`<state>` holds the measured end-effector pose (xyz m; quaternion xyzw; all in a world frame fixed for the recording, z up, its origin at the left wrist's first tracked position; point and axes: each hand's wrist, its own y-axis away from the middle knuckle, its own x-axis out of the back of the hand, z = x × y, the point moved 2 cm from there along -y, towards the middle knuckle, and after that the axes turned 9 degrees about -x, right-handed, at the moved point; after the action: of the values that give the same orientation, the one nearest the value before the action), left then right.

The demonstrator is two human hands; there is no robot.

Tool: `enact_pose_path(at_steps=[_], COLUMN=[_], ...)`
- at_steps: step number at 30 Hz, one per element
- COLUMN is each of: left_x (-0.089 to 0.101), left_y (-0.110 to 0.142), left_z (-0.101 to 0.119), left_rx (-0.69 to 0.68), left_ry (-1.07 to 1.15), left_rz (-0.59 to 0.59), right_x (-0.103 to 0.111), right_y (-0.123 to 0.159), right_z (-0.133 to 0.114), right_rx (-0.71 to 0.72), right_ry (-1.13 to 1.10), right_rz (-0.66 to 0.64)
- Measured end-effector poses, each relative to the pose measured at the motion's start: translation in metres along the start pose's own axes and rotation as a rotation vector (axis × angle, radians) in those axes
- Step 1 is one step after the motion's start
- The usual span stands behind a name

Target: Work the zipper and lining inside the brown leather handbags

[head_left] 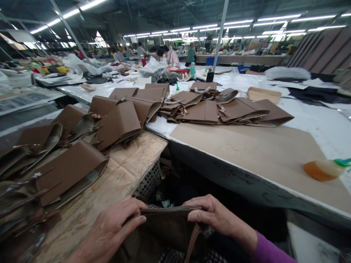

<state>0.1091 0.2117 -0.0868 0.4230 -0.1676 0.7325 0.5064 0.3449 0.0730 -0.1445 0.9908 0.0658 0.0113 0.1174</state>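
Note:
A brown handbag (164, 230) is held low in front of me, its top edge toward the table and a strap hanging at its right side. My left hand (117, 223) pinches the left end of that edge between thumb and fingers. At the right end, my right hand (210, 212) grips the same edge in the same way, thumb on the near side. The lower part of the bag fades into shadow near my lap. Closest to my left hand on the wooden board lies another brown handbag (72, 168), tipped on its side.
More brown bags (204, 111) lie in piles on the left board (123, 157) and the white table (326, 124). A bottle of amber liquid (320, 170) lies on brown paper (246, 146) at right. Below the table corner stands a plastic basket (149, 180). People work farther back.

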Motion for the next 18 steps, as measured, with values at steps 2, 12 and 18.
enact_pose_path(at_steps=[2, 12, 18], left_x=[0.001, -0.001, -0.008], left_y=[-0.001, -0.006, -0.010], left_z=[0.001, 0.000, 0.019], left_rx=[0.016, 0.027, -0.130], left_ry=[0.002, -0.082, -0.154], left_rz=[0.020, 0.003, -0.008], right_x=[-0.003, -0.014, -0.018], right_y=[0.001, 0.006, 0.011], right_z=[0.002, 0.008, -0.006], right_rx=[-0.002, 0.082, 0.124], right_ry=[0.030, 0.175, 0.099], right_rz=[0.051, 0.265, 0.044])
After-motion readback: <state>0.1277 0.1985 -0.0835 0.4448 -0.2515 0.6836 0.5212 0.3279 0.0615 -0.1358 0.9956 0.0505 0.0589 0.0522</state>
